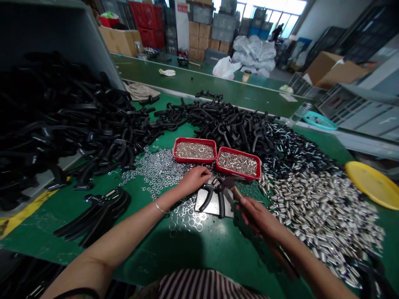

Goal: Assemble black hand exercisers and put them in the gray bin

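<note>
My left hand [195,180], a bracelet on its wrist, has its fingers closed near the top of a black two-handled part [221,201]; what is between the fingertips is too small to tell. That part lies on a pale metal plate [204,204]. My right hand [256,214] is wrapped round the wooden handle of a hammer [236,193], whose dark head is just over the part's upper end. Two red trays stand beyond the hands: the left one [195,160] holds tiny metal pieces, the right one [238,176] small pins.
Loose rings [187,218] lie left of the plate. Silver cylinders [324,211] cover the right side, near a yellow lid [374,185]. Black parts [230,124] are heaped behind the trays and spill from a grey bin [102,45]. Finished-looking black handles [99,211] lie front left.
</note>
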`<control>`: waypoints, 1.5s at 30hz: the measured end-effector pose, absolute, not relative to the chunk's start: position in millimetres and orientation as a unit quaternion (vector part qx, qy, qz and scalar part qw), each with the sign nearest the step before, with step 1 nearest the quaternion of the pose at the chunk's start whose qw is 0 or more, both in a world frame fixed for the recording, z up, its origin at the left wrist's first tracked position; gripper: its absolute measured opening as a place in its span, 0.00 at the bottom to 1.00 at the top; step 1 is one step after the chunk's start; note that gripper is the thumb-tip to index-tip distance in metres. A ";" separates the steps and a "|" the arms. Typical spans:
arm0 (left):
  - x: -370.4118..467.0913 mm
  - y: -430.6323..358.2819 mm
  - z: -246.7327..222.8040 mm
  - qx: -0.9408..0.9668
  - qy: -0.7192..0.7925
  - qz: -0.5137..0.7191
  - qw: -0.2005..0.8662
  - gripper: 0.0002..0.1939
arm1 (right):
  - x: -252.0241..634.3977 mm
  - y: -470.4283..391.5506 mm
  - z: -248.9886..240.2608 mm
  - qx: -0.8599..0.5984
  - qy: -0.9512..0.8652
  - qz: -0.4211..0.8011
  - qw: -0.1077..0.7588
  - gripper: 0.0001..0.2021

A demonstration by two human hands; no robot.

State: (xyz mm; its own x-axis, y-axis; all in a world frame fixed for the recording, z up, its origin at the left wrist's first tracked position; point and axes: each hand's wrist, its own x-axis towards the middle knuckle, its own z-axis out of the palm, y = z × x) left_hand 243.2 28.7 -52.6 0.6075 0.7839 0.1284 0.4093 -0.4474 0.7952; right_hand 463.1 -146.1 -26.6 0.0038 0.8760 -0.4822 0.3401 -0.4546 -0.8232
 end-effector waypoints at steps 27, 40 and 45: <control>274.5 30.3 -80.7 0.936 0.242 0.193 0.169 0.11 | 462.1 -173.7 -50.9 -0.637 -0.320 0.560 0.422 0.25; 232.9 -12.0 -62.4 0.950 0.225 0.183 0.117 0.13 | 467.9 -106.5 2.4 -0.689 -0.639 0.271 0.208 0.18; 230.3 -16.3 -71.1 0.951 0.233 0.171 0.111 0.14 | 471.5 -86.5 -12.2 -0.670 -0.639 0.332 0.181 0.21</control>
State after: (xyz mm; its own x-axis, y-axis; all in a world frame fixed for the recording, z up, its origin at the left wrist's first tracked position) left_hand 230.3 -16.3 -71.1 0.8332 0.4803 0.2740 0.4043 -0.8672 0.2909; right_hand 471.5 -86.5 -12.2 -0.0363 0.9761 -0.2142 0.7359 -0.1189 -0.6666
